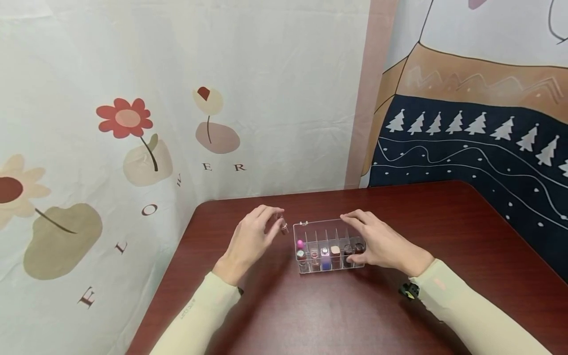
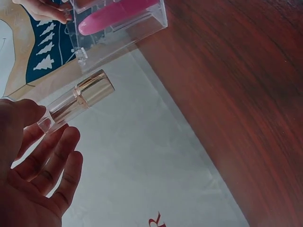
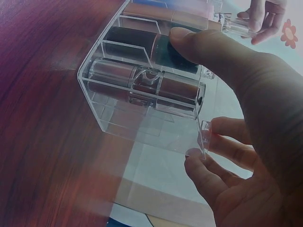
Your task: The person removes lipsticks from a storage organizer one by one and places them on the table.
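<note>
My left hand [image 1: 250,239] pinches a lipstick tube [image 2: 96,88] by its clear end between thumb and fingers, off the left side of a clear compartment box. A gold band covers the tube's other end, and the box lies beyond it. My right hand [image 1: 386,246] holds the clear compartment box [image 3: 81,78] at its right end. The thumb rests on a dark tube [image 3: 132,42] in the box while the fingertips touch the back edge. Beside that dark tube lies a clear-capped tube [image 3: 111,73]. A bright pink tube [image 2: 116,18] occupies the leftmost part of the box.
The box stands on a dark red-brown table [image 1: 328,310]. Between its dividers are several more cosmetic tubes, including a blue-purple one [image 1: 326,263]. Behind the table hangs a pale flower-print cloth [image 1: 284,98], with a dark tree-print cloth [image 1: 466,158] at the right.
</note>
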Demonstrator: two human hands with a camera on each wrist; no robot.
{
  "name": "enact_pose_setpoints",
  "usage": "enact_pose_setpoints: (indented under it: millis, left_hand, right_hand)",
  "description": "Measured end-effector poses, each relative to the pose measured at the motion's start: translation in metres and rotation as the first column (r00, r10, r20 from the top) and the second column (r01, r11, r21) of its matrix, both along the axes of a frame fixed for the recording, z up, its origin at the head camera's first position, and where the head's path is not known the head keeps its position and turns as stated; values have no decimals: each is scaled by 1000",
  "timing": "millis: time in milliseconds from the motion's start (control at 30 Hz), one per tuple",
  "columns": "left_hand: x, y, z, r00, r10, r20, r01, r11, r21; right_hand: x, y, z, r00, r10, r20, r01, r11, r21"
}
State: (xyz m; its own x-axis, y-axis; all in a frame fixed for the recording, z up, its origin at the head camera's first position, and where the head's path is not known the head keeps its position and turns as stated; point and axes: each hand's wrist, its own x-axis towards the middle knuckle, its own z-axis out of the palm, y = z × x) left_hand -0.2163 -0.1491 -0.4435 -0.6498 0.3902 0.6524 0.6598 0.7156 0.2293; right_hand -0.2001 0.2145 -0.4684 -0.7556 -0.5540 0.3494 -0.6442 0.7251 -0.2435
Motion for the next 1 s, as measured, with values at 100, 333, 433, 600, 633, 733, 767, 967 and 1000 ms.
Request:
enact_pose_setpoints:
  millis: [100, 333, 433, 600, 633, 733, 767, 967, 1000]
  left_hand:
    - [-1, -1, -2, 999, 7, 36, -7, 1000, -9]
    - [-5, -2, -9, 995, 23, 92, -19, 999, -48]
    - [-7, -2, -12, 994, 31, 107, -23, 997, -76]
    - [-9, -3, -16, 992, 25, 126, -13, 995, -100]
    - [-9, -3, -17, 991, 22, 131, -8, 994, -105]
    - [-10, -4, -19, 989, 17, 147, 0, 993, -117]
    - [-11, -4, -20, 988, 16, 155, 3, 993, -120]
    - [-12, -5, -24, 983, 9, 184, 15, 991, -133]
    - [-12, -6, -24, 982, 10, 189, 16, 991, -135]
  right_hand:
    - [0, 0, 0, 1000, 1, 0, -1, 1000, -2]
    - [-1, 1, 0, 1000, 1, -9, -1, 1000, -5]
    - [-2, 1, -1, 1000, 4, -11, -4, 1000, -8]
    - [-2, 1, -1, 1000, 4, -9, -4, 1000, -8]
    - [-2, 1, -1, 1000, 3, -8, -3, 1000, -7]
    - [-2, 1, -1, 1000, 2, -10, -2, 1000, -6]
    - [-2, 1, -1, 1000, 2, -10, -2, 1000, -6]
    - [-2, 1, 0, 1000, 0, -3, 0, 1000, -6]
    - [-2, 1, 0, 1000, 0, -2, 0, 1000, -6]
